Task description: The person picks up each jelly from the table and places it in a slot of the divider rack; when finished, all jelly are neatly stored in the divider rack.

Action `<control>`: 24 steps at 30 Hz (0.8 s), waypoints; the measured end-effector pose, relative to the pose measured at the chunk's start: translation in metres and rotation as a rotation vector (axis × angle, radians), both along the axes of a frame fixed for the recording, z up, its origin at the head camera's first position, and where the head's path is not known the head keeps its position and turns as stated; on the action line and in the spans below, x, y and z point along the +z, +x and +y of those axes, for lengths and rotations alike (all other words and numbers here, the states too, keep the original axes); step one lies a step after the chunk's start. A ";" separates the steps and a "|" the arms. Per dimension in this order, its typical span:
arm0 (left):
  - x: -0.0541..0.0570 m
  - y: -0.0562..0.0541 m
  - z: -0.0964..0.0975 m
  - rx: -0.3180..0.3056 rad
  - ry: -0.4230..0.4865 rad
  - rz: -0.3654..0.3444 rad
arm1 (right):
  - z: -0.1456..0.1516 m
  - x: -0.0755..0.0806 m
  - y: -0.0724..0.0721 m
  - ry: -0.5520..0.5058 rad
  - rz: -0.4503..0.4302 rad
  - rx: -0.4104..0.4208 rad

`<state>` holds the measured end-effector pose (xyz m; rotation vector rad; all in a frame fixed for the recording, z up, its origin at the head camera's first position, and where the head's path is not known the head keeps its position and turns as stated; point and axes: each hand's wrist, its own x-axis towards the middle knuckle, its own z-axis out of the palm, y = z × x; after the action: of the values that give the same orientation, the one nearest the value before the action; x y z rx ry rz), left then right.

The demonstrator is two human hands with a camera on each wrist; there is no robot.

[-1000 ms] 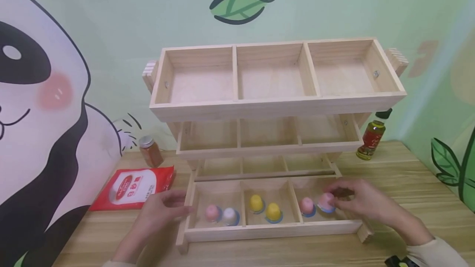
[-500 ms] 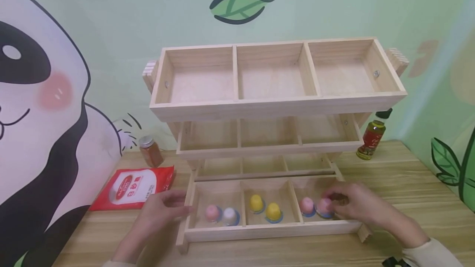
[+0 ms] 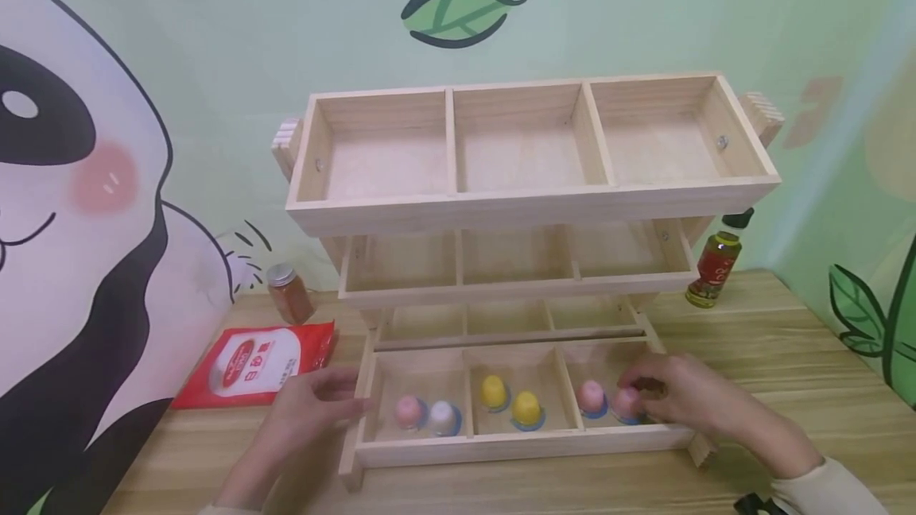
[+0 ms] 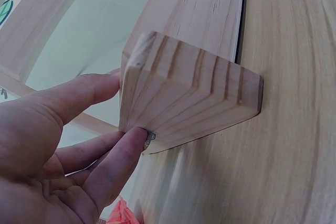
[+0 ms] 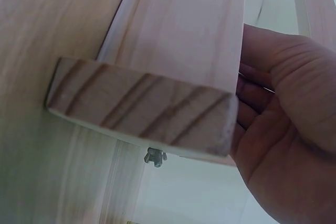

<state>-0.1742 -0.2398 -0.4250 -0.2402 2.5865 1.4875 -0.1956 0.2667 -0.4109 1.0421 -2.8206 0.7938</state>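
Note:
A tiered wooden rack (image 3: 529,205) stands on the table, its trays split into three compartments each. In the lowest tray's right compartment, my right hand (image 3: 690,392) pinches a pink jelly cup (image 3: 626,401) beside another pink jelly cup (image 3: 591,396). Two yellow jelly cups (image 3: 527,407) sit in the middle compartment. A pink and a white jelly cup (image 3: 441,416) share the left one. All rest with their blue lids down. My left hand (image 3: 315,404) holds the rack's left side board (image 4: 184,93) between thumb and fingers. In the right wrist view, the side board hides the right fingertips.
A red and white packet (image 3: 258,364) lies left of the rack, with a spice jar (image 3: 289,292) behind it. At the right rear stands an oil bottle (image 3: 716,265). A wing nut (image 5: 155,157) sticks out from the rack's right side.
My right hand has lowered the pink jelly cup onto the tray floor beside the other pink one. The left hand stays on the side board.

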 end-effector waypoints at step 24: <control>0.000 0.001 0.002 0.005 0.003 -0.007 | 0.008 -0.002 -0.001 -0.082 -0.033 0.008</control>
<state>-0.1733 -0.2382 -0.4245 -0.2510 2.5793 1.4897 -0.1969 0.2742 -0.4129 1.0387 -2.7865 0.9274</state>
